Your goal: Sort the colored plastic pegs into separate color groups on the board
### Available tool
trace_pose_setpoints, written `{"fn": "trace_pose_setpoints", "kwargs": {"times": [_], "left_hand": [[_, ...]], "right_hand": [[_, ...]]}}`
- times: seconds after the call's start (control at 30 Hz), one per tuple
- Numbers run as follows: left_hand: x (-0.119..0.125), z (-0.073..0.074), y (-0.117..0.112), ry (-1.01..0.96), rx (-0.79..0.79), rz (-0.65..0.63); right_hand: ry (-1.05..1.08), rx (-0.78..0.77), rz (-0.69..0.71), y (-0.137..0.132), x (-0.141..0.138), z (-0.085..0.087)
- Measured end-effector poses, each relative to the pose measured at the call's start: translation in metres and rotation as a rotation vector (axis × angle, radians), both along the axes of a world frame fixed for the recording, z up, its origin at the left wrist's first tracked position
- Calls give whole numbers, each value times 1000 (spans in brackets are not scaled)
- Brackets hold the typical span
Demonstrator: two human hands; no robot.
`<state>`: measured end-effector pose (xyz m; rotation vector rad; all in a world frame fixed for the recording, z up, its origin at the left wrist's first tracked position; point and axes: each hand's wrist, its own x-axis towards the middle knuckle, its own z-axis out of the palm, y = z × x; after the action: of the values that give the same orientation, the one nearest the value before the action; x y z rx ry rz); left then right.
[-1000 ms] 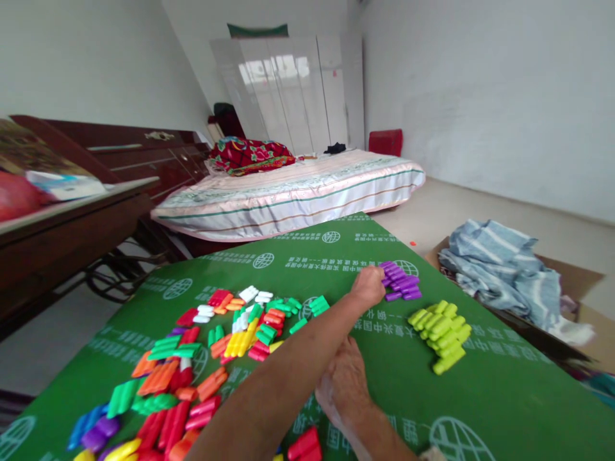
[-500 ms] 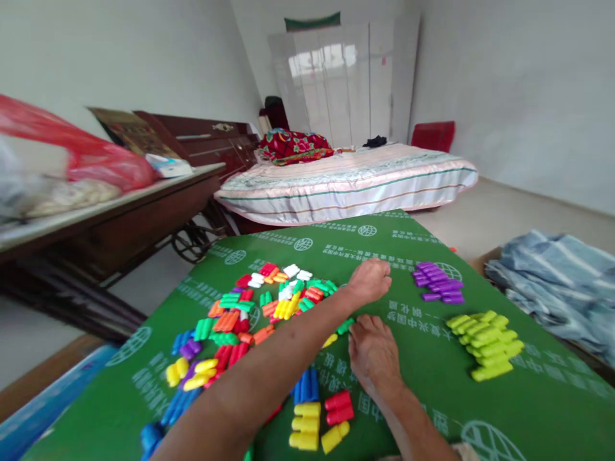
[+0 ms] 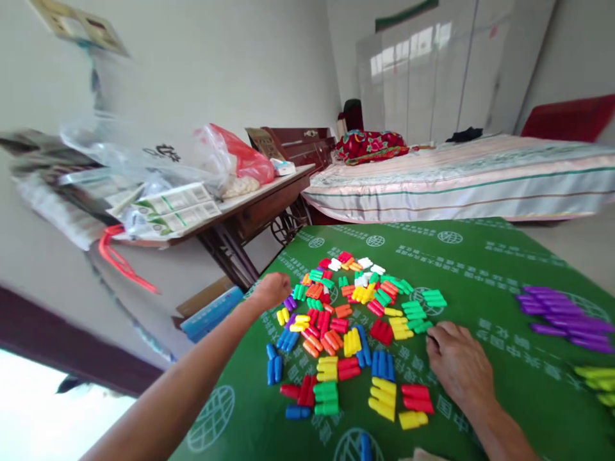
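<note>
Many small bullet-shaped plastic blocks lie in a loose spread on the green board (image 3: 461, 262), several joined in rows. My left hand (image 3: 273, 289) is closed at the left edge of the spread, above the board and nearest the purple blocks (image 3: 289, 303); what it holds, if anything, is hidden. My right hand (image 3: 461, 365) rests low over the board with its fingers curled in. Its fingertips are beside the green blocks (image 3: 417, 315), and I cannot see whether anything is in them. Another green row (image 3: 435, 298) lies just beyond. Yellow blocks (image 3: 383, 398) and red blocks (image 3: 417, 398) lie nearer to me.
Purple blocks (image 3: 567, 317) are grouped at the right, with lime-green blocks (image 3: 598, 381) at the frame edge. A side table (image 3: 259, 205) with bags and boxes stands at the left. Behind the board is a bed (image 3: 456, 186). A blue box (image 3: 211, 314) sits below on the left.
The view has turned left. My left hand has gone from the right side of the spread to its left edge, uncovering a green row. The right hand stays near the green blocks.
</note>
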<state>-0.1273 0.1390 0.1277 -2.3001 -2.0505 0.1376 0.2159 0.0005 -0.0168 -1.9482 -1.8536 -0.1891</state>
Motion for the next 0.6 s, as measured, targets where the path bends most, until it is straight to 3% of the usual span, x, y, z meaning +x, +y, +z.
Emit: {"fn": "trace_pose_setpoints", "kwargs": {"times": [0.1,0.27,0.6], "left_hand": [[-23,-17,-10,34,-75,43],[-29,-40,-15,31,-153,54],[-26,-51,-3,79,-225,88]], "right_hand": [[-19,17,7,0,1,-4],[-35,47,27,0,4,-8],[12,-7,14,2,5,-6]]}}
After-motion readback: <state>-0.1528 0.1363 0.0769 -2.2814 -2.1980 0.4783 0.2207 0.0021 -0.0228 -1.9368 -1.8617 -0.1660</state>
